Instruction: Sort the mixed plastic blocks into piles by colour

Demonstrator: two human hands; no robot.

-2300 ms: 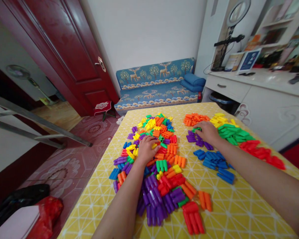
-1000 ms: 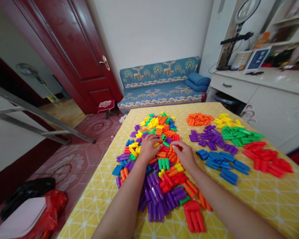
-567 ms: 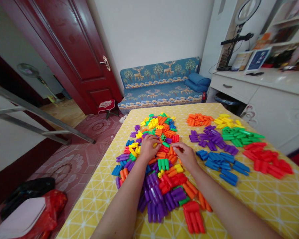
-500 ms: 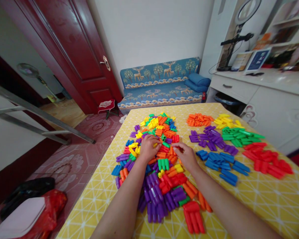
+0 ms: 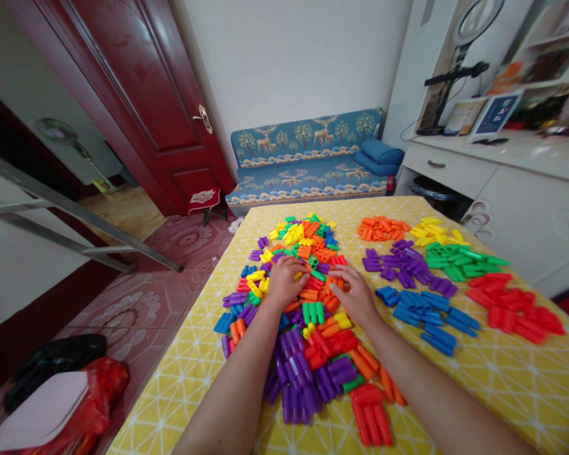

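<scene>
My left hand (image 5: 287,282) is over the middle of a mixed pile of plastic tube-shaped building blocks, its fingers curled around a small yellow block (image 5: 298,276). To its right, my right hand (image 5: 353,292) reaches into the same pile with thumb and fingers apart, beside some orange blocks (image 5: 334,287); nothing shows in its grasp. Between the forearms lie a green block (image 5: 313,313), several purple blocks (image 5: 294,360) and red blocks (image 5: 329,346). A larger red block (image 5: 372,414) lies nearest to me.
Right of the pile, blocks lie in single-colour groups: orange (image 5: 383,228), yellow (image 5: 436,232), purple (image 5: 405,265), green (image 5: 462,260), blue (image 5: 429,313) and red (image 5: 514,306). A yellow patterned cloth (image 5: 180,385) covers the table. Beyond stand a blue sofa (image 5: 303,180) and a white cabinet (image 5: 526,208).
My right hand's fingers have spread and moved slightly forward over the orange blocks. My left hand stays almost in place with the yellow block. The view has shifted slightly.
</scene>
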